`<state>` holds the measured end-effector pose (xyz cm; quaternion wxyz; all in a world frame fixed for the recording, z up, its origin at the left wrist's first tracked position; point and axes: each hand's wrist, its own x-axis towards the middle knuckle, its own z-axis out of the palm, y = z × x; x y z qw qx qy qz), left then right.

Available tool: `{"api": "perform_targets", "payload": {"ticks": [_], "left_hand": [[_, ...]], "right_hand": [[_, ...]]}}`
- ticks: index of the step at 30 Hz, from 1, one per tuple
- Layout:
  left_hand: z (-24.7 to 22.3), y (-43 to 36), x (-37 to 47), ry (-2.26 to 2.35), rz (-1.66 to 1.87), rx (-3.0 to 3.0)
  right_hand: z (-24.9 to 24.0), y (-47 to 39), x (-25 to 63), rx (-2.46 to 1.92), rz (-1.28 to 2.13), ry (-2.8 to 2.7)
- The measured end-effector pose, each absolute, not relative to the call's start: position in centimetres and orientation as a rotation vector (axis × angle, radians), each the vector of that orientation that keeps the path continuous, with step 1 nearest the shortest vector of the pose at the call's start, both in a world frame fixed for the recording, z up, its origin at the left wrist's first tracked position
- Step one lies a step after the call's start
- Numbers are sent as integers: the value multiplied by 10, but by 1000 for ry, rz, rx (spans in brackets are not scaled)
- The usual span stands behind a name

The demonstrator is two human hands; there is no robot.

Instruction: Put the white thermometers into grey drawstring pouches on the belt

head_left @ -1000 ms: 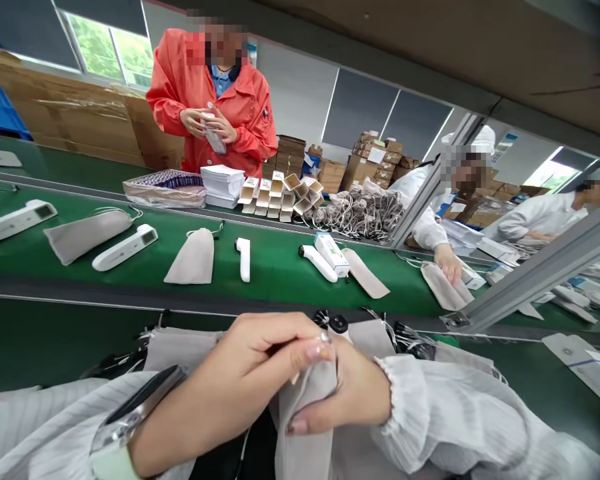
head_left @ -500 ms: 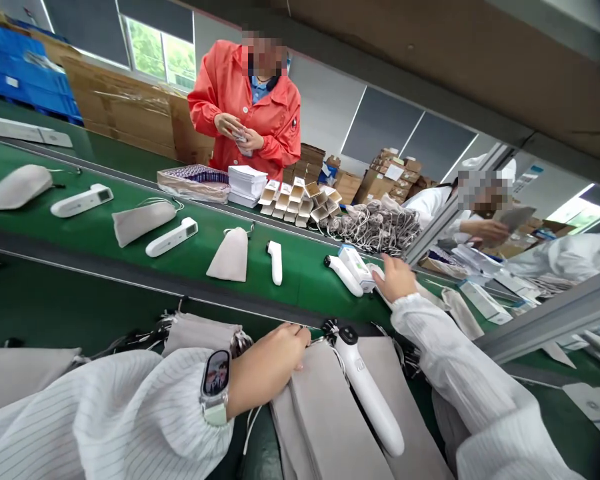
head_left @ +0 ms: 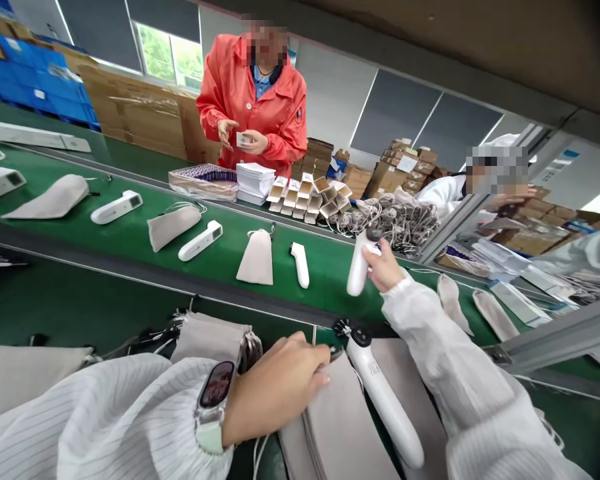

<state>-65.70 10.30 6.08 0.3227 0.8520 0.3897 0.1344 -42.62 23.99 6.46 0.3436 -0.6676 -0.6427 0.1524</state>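
Note:
My right hand (head_left: 386,265) holds a white handheld device (head_left: 358,268) with a dark tip above the green belt (head_left: 325,267). Low in the view, my left hand (head_left: 285,373) is closed on the top end of a grey pouch (head_left: 345,407), which lies on a stack of pouches. Beside it, a second white device (head_left: 386,403) with a black head rests on the grey pouches. On the belt to the left are a small white device (head_left: 300,265), a grey drawstring pouch (head_left: 257,257) and another device (head_left: 201,241).
Across the belt, a person in a red jacket (head_left: 260,100) holds a small white box. Open small boxes (head_left: 305,197), a white paper stack (head_left: 255,180) and a pile of grey pouches (head_left: 400,217) line the far side. A metal post (head_left: 447,227) stands at the right.
My right hand has lifted a white device off the belt. My left hand has shifted slightly right along with the pouch top. Items on the belt appear further right.

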Motion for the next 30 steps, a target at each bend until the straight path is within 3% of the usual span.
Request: {"api": "perform_targets", "payload": {"ticks": [4, 10, 13, 16, 20, 23, 26, 30], "left_hand": [[76, 107, -656, 939, 472, 2083], [89, 112, -659, 1016, 796, 2086], [88, 121, -661, 1091, 1002, 2115], [91, 130, -666, 1123, 1043, 2161], [109, 132, -678, 1139, 602, 2122], [125, 123, -685, 997, 389, 2003], [130, 113, -684, 940, 570, 1845], [128, 104, -676, 813, 829, 1886]], "right_hand": [[107, 178, -458, -926, 1026, -1354], [106, 135, -489, -908, 1468, -1339], [87, 124, -500, -1014, 1463, -1723], [76, 119, -501, -1151, 1168, -1960], [78, 146, -465, -1166, 380, -1854], [80, 178, -429, -1214, 158, -1680], [80, 184, -426, -1185, 323, -1605], [72, 148, -478, -802, 1014, -1985]]}}
